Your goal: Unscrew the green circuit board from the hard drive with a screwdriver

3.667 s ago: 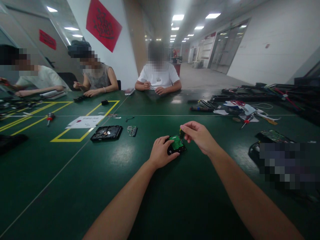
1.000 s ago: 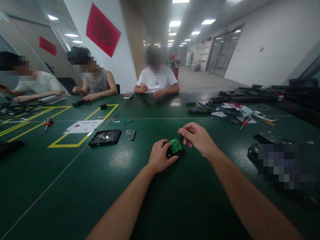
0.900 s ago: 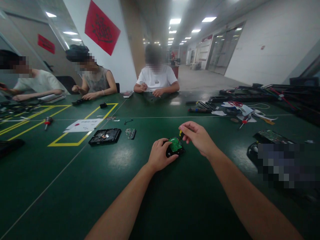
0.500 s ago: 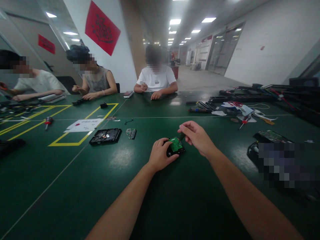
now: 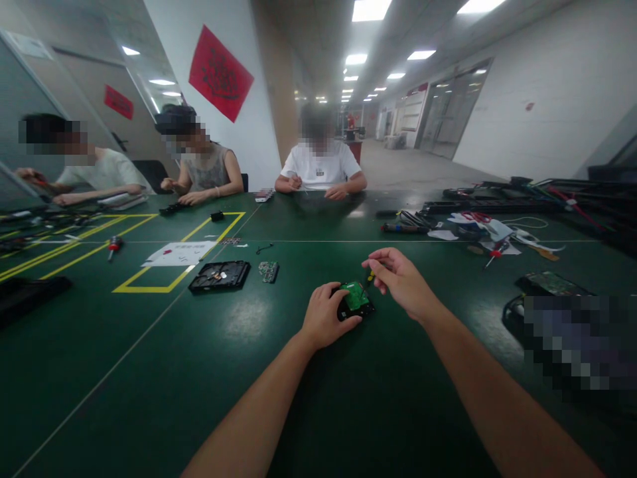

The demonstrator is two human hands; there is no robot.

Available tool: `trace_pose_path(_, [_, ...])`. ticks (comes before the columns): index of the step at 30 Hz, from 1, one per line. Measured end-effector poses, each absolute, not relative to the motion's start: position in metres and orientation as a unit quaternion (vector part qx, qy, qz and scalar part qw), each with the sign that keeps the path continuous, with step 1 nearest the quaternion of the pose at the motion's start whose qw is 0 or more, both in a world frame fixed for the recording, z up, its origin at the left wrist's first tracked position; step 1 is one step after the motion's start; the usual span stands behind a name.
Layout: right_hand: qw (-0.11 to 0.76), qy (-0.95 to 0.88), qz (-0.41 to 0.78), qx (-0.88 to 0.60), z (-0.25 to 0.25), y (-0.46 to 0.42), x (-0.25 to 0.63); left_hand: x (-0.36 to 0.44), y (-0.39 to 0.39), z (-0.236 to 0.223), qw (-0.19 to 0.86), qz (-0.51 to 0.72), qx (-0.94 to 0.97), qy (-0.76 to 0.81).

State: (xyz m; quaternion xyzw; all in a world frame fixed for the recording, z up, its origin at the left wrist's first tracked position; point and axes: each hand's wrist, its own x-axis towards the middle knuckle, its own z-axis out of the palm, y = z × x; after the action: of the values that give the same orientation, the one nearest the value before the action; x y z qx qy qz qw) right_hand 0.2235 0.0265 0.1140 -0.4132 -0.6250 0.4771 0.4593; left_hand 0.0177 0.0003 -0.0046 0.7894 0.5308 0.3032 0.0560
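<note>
My left hand [image 5: 326,317] holds a black hard drive [image 5: 367,313] down on the table, thumb along its near edge and fingers over its left side. A green circuit board [image 5: 355,296] covers much of the drive's upper face. My right hand [image 5: 398,282] pinches a small screwdriver [image 5: 371,275] with a yellow and black handle. It leans with its thin shaft pointing down at the board's right edge; whether the tip sits in a screw is too small to tell.
Left of my hands lie a loose circuit board [image 5: 269,271] and a black casing [image 5: 219,276]. A red-handled screwdriver [image 5: 114,247] lies farther left, another screwdriver [image 5: 494,253] at right. Black equipment [image 5: 552,284] stands at the right edge. A person [image 5: 321,166] sits opposite; two more sit at left.
The whole view has shifted slightly right and down. My left hand stays on the drive. The screwdriver has turned in my right fingers, its yellow part showing again, and it leans more.
</note>
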Motion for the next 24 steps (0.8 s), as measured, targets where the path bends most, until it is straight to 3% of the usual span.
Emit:
trace_pose_path(11, [0.467,-0.682,0.384,-0.412,0.1083,0.0231,0.2173,0.017,0.0011,-0.0077,0.055,0.308,0.791,0.525])
trace_pose_path(19, [0.475,-0.623,0.448,-0.431,0.1136,0.0225,0.2208,0.0175,0.0004,-0.0064,0.059,0.311,0.788,0.527])
trace_pose_path(24, [0.463,-0.642,0.427,-0.438,0.1127,0.0251,0.2234,0.0173,-0.0001,-0.0063,0.061,0.309,0.789,0.528])
